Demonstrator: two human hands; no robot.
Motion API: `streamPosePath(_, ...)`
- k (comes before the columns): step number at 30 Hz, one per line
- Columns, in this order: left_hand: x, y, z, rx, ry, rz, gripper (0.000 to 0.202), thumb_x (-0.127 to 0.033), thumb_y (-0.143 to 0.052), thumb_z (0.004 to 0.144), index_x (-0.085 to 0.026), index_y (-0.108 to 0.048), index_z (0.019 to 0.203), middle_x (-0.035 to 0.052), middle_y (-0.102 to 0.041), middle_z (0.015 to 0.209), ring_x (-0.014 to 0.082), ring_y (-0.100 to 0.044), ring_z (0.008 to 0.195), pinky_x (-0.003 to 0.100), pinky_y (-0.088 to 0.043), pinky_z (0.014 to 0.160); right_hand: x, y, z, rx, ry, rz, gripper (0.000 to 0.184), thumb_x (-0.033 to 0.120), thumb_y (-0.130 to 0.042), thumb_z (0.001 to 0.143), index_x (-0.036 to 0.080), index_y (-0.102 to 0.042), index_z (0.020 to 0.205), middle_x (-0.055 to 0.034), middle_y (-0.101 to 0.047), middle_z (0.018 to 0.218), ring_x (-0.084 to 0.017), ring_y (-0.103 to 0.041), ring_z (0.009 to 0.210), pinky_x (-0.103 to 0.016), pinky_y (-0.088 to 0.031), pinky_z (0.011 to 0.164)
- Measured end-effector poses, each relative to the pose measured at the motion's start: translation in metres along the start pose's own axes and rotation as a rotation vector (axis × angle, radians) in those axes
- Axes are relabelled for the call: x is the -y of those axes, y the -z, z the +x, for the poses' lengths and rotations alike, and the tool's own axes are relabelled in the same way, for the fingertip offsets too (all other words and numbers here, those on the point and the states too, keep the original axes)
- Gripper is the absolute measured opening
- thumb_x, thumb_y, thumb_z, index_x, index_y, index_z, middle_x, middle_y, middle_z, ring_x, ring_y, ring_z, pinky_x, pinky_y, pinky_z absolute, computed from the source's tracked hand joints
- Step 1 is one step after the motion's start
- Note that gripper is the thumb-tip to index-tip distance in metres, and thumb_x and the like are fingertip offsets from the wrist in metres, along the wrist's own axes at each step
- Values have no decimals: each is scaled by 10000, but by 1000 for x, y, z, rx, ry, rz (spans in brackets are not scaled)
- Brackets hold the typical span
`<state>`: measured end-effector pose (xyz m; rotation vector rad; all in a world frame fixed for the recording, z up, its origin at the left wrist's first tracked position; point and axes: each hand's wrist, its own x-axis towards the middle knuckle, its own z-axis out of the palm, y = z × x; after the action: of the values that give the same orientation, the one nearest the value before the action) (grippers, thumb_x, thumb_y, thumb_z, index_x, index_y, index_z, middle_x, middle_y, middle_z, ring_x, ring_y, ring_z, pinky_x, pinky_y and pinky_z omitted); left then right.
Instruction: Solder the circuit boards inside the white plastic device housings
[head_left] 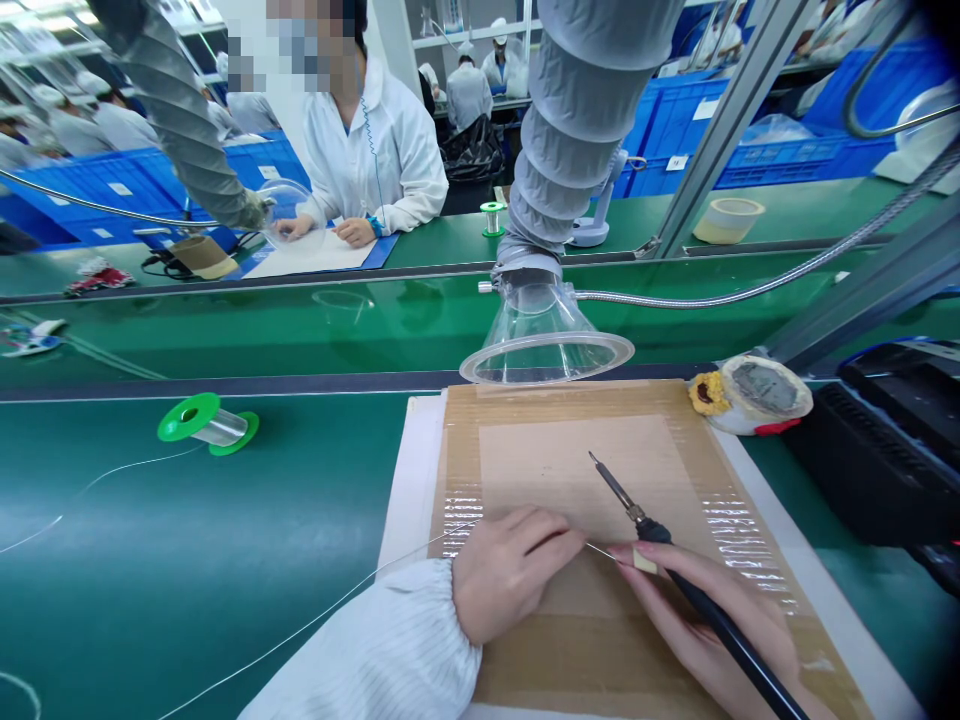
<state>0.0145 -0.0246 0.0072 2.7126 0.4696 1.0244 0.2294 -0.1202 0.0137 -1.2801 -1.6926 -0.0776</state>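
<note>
Over a taped cardboard pad (570, 470) on the green counter (112, 500), the left hand (510, 575) pinches thin solder wire (300, 628), and the right hand (697, 620) holds a soldering iron (712, 610) pen-style, tip over the pad. Hands are just apart, green solder spool (208, 423) off left.

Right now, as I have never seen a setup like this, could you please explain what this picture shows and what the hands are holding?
This single picture comes from a camera worn on a person's head, looking forward and down, so there is no machine here, only two bare hands. The right hand grips a black-handled soldering iron, its metal tip above a taped cardboard board. The left hand pinches thin solder wire, which runs back toward a green spool on the green bench. A clear funnel-shaped fume hood hangs beyond the board. Across the bench sits a co-worker in white.
</note>
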Motion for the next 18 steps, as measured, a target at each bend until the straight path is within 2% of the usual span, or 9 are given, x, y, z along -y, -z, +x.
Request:
streamPosePath(13, 0, 0, 1, -1, 1, -15, 271, -74, -419, 1090, -133, -665, 1189, 72, -788, 1023, 163, -731, 854, 275, -616, 741, 0, 0, -2, -5, -17, -5, 135, 179, -714, 1019, 250, -715, 1134, 26, -847, 884, -154, -816, 669, -171, -685, 741)
streamPosePath(18, 0, 1, 2, -9, 4, -7, 268, -82, -418, 1096, -135, -669, 1174, 70, -790, 1012, 158, -733, 834, 266, -614, 732, 0, 0, -2, -7, 1, -19, 101, 179, -718, 1023, 217, -711, 1116, 11, -846, 881, -132, -819, 699, -132, -660, 800)
